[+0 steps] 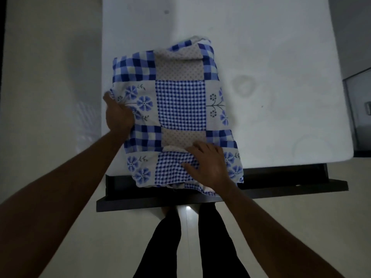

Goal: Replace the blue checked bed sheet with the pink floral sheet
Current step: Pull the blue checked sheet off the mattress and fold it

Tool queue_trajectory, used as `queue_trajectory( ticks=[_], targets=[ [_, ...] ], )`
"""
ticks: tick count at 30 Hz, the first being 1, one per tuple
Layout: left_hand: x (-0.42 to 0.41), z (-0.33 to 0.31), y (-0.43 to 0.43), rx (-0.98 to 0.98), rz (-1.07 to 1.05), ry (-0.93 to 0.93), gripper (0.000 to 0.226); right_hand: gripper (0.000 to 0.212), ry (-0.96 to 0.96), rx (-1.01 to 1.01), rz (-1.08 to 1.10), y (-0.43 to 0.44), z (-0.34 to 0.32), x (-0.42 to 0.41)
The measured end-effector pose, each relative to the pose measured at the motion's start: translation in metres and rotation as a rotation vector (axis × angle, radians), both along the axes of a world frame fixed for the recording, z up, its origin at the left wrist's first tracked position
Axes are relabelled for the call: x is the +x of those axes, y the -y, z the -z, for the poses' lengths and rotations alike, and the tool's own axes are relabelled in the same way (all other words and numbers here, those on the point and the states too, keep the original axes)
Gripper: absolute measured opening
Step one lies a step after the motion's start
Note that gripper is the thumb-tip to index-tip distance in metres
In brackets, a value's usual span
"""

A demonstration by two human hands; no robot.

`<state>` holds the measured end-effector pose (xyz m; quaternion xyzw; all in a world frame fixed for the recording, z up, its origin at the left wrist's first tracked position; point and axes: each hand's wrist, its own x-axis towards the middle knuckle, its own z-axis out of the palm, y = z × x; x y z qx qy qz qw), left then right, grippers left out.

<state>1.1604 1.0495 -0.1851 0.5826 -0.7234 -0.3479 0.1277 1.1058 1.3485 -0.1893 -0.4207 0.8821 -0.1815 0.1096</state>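
The blue checked bed sheet (pixel 180 103) lies folded into a rough rectangle on the bare white mattress (pixel 271 67), near the foot end. Its patchwork shows gingham squares, dotted squares and blue flowers. My left hand (pixel 118 115) grips the folded sheet's left edge, fingers wrapped into the cloth. My right hand (pixel 206 163) lies flat on the near right part of the sheet with fingers spread, pressing it down. The sheet's near edge hangs slightly over the dark bed frame (pixel 281 187). No pink floral sheet is in view.
I stand at the foot of the bed, my legs (pixel 188 247) in dark trousers on a pale tiled floor (pixel 50 97). A glass-fronted cabinet (pixel 359 109) stands at the right edge beside the mattress. Pale floor runs along the bed's left side.
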Motion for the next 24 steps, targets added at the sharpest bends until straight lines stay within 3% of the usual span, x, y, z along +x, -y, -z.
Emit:
queue_trajectory(
  ticks=[2, 5, 7, 10, 14, 17, 20, 24],
  targets=[
    [0.01, -0.002, -0.008, -0.214, 0.058, 0.088, 0.064, 0.044, 0.005, -0.028, -0.049, -0.016, -0.005, 0.004],
    [0.038, -0.005, -0.04, -0.481, 0.563, 0.03, 0.051, 0.047, -0.066, -0.049, -0.03, -0.032, -0.016, 0.016],
    [0.059, -0.001, -0.066, -0.505, 0.787, 0.031, 0.041, 0.044, -0.096, -0.067, -0.009, -0.034, -0.023, 0.026],
    [0.098, 0.002, -0.103, -0.435, 0.757, 0.058, 0.035, 0.028, -0.105, -0.072, -0.044, -0.026, -0.024, 0.038],
    [0.142, 0.006, -0.124, -0.377, 0.772, 0.128, 0.042, 0.041, -0.117, -0.026, -0.083, -0.011, -0.019, 0.04],
    [0.159, 0.007, -0.125, -0.407, 0.834, 0.177, 0.023, 0.035, -0.11, 0.052, -0.081, -0.007, -0.012, 0.026],
    [0.163, 0.002, -0.122, -0.392, 0.914, 0.149, 0.016, 0.018, 0.023, 0.05, -0.14, -0.014, -0.007, 0.009],
    [0.15, -0.003, -0.111, -0.257, 0.767, 0.084, 0.027, 0.03, 0.299, 0.008, -0.203, -0.024, -0.022, -0.014]
  ],
)
